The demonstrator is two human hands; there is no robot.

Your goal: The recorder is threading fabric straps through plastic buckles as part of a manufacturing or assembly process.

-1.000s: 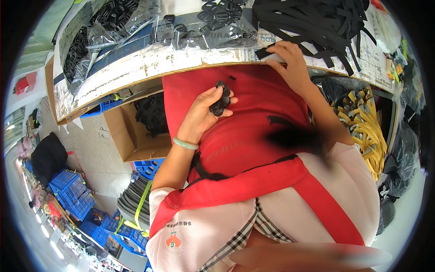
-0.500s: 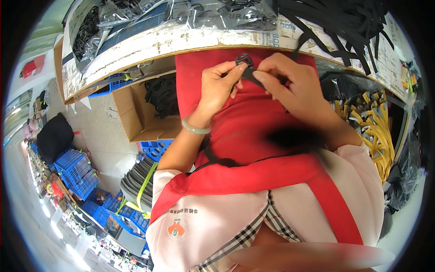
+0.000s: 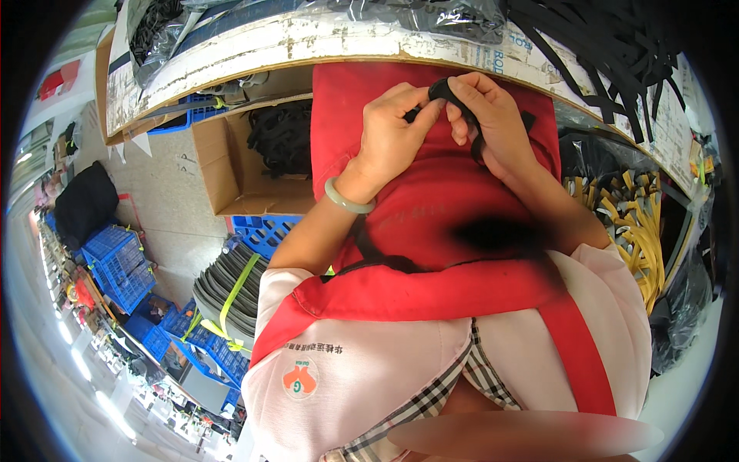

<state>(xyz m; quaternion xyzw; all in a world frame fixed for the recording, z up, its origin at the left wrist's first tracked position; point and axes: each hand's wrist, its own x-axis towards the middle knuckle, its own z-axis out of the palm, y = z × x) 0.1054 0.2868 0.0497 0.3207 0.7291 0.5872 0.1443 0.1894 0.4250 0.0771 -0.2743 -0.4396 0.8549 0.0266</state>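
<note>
Over the red apron on my lap, both hands work close together just below the bench edge. My left hand is closed in a pinch; a dark bit of the black buckle shows under its fingers, the rest hidden. A black webbing strap arches from the left fingertips into my right hand. That hand is closed round the strap, thumb and fingers pressing on it. The strap's tail hangs down beside the right palm and wrist.
A white, worn bench spans the front, with bagged black parts and a heap of black straps. An open cardboard box of black pieces stands at left. Yellow straps hang at right. Blue crates stand on the floor.
The buckle, plainly visible at the left fingertips before, is now mostly covered by the left hand. The strap now bends in a loop between my hands, which have turned and shifted slightly right.
</note>
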